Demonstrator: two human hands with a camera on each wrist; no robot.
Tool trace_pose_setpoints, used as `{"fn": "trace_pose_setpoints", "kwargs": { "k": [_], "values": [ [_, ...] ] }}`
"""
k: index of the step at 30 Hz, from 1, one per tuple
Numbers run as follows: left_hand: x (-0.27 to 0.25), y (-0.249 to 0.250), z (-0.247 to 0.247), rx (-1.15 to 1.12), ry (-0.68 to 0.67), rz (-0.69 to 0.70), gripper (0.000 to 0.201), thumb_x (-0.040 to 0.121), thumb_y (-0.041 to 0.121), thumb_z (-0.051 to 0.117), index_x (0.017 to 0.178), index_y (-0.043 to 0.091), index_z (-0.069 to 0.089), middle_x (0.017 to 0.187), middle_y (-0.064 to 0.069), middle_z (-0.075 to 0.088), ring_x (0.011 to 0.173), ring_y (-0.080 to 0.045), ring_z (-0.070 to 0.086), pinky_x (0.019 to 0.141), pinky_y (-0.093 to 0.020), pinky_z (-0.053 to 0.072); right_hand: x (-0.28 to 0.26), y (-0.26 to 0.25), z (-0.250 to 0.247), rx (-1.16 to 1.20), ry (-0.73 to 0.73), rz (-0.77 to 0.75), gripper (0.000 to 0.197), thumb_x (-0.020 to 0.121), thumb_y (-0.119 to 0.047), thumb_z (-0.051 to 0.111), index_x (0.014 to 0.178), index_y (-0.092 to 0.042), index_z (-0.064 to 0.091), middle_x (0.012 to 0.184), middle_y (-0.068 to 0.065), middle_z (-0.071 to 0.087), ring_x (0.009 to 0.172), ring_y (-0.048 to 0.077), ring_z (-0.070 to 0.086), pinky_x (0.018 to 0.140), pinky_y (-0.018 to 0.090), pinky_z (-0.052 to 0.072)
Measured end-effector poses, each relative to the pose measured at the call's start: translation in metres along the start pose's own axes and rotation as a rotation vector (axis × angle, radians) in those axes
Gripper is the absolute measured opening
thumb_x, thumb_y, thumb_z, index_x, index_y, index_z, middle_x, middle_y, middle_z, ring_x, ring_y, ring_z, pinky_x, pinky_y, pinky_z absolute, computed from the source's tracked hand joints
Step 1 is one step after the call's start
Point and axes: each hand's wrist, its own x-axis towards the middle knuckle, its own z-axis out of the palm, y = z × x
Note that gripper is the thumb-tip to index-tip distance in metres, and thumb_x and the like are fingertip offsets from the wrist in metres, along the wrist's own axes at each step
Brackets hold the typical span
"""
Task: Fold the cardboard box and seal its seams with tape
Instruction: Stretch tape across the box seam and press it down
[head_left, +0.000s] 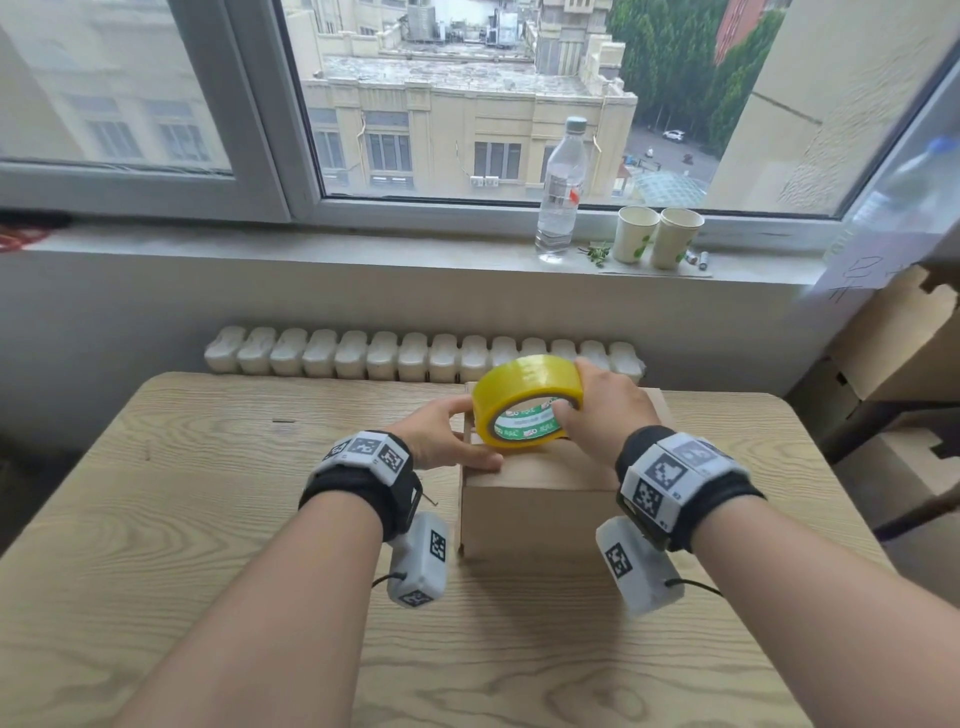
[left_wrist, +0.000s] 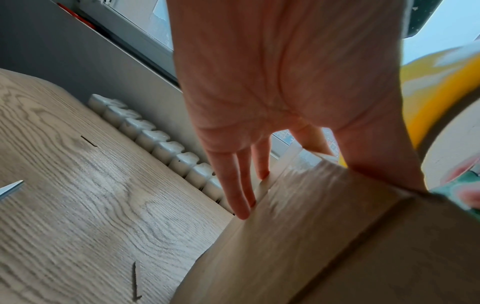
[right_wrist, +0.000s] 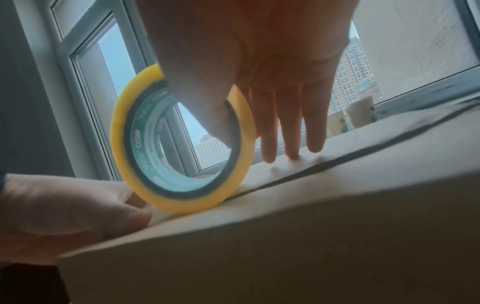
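A brown cardboard box (head_left: 535, 514) stands closed in the middle of the wooden table (head_left: 208, 519). On its top stands a yellow tape roll (head_left: 527, 400) with a green-printed core. My right hand (head_left: 602, 410) holds the roll, thumb through the core, forefinger over the outside. In the right wrist view the roll (right_wrist: 124, 144) sits on the dark centre seam (right_wrist: 311, 164), and my other fingers (right_wrist: 291, 127) touch the box top. My left hand (head_left: 447, 436) steadies the box's left top edge. Its straight fingers (left_wrist: 233, 181) lie along the side and its thumb (right_wrist: 64, 216) presses on top beside the roll.
A radiator (head_left: 415, 356) runs behind the table under the window sill. A water bottle (head_left: 562, 192) and two paper cups (head_left: 657, 236) stand on the sill. Flat cardboard (head_left: 898, 353) is stacked at the right. A loose screw (left_wrist: 135, 281) lies on the table left of the box.
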Motion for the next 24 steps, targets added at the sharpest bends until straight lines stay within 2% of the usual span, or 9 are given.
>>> {"fn": "trace_pose_setpoints", "kwargs": {
  "k": [3,5,7,9,12,15,18,21,24],
  "values": [
    [-0.002,0.002,0.0,0.004,-0.015,0.024,0.058,0.053,0.047,0.087,0.094,0.068,0.052,0.129,0.019,0.053,0.102,-0.012,0.067,0.101,-0.041,0.048,-0.002,0.004,-0.005,-0.002,0.016,-0.001,0.026,0.086,-0.024,0.051,0.11,-0.016,0.047,0.096,0.01,0.059,0.097,0.035,0.058,0.075,0.036,0.041],
    [-0.002,0.002,0.0,0.004,-0.015,0.04,0.067,0.06,0.039,0.088,0.106,0.066,0.049,0.134,0.02,0.048,0.104,-0.017,0.067,0.1,-0.039,0.05,-0.004,0.006,-0.01,-0.005,0.035,-0.007,0.026,0.085,-0.019,0.052,0.111,-0.018,0.045,0.087,0.006,0.053,0.093,0.034,0.058,0.073,0.035,0.04],
    [-0.002,0.002,-0.001,-0.018,-0.03,0.042,0.074,0.064,0.032,0.088,0.114,0.064,0.046,0.137,0.021,0.045,0.107,-0.022,0.066,0.097,-0.036,0.052,-0.005,0.008,-0.016,-0.014,0.063,-0.016,0.029,0.083,-0.013,0.052,0.111,-0.019,0.045,0.086,0.006,0.053,0.088,0.033,0.057,0.073,0.036,0.044],
    [-0.003,0.002,-0.001,-0.016,-0.045,0.042,0.077,0.059,0.038,0.088,0.115,0.068,0.045,0.139,0.022,0.043,0.105,-0.017,0.067,0.099,-0.035,0.051,-0.006,0.01,-0.022,-0.032,0.089,-0.04,0.033,0.079,-0.006,0.051,0.109,-0.019,0.046,0.089,0.006,0.055,0.083,0.031,0.053,0.071,0.035,0.043],
    [-0.003,0.001,-0.001,-0.014,-0.047,0.035,0.081,0.047,0.052,0.086,0.112,0.074,0.044,0.142,0.021,0.042,0.106,-0.012,0.065,0.104,-0.036,0.045,-0.007,0.011,-0.03,-0.095,0.116,-0.092,0.032,0.076,0.002,0.048,0.102,-0.016,0.046,0.093,0.004,0.052,0.079,0.029,0.048,0.068,0.032,0.035],
    [-0.002,0.0,-0.001,0.004,-0.049,0.032,0.078,0.053,0.048,0.087,0.113,0.074,0.043,0.141,0.02,0.041,0.111,-0.011,0.061,0.108,-0.038,0.041,-0.009,0.013,-0.038,-0.218,0.13,-0.145,0.028,0.075,0.005,0.046,0.09,-0.018,0.039,0.086,0.0,0.041,0.085,0.029,0.05,0.066,0.033,0.032],
    [-0.002,0.0,-0.001,0.002,-0.049,0.031,0.082,0.048,0.051,0.086,0.114,0.074,0.043,0.141,0.019,0.041,0.106,-0.01,0.064,0.108,-0.039,0.042,-0.01,0.013,-0.045,-0.399,0.119,-0.205,0.032,0.078,0.005,0.045,0.099,-0.02,0.043,0.087,-0.001,0.036,0.094,0.026,0.049,0.067,0.032,0.031],
    [0.0,-0.002,0.0,-0.028,-0.054,0.039,0.086,0.043,0.053,0.086,0.115,0.073,0.044,0.142,0.017,0.041,0.107,-0.011,0.064,0.107,-0.039,0.043,-0.011,0.009,-0.048,-0.529,0.131,-0.251,0.033,0.081,0.003,0.043,0.107,-0.017,0.047,0.092,0.002,0.043,0.098,0.027,0.051,0.067,0.032,0.032],
    [-0.001,-0.001,0.0,-0.039,-0.04,0.044,0.083,0.052,0.044,0.089,0.12,0.066,0.047,0.14,0.015,0.041,0.109,-0.013,0.063,0.104,-0.038,0.046,-0.01,-0.003,-0.043,-0.607,0.118,-0.313,0.028,0.086,0.0,0.04,0.109,-0.015,0.05,0.105,0.007,0.052,0.102,0.029,0.052,0.071,0.034,0.036]
  ]
}}
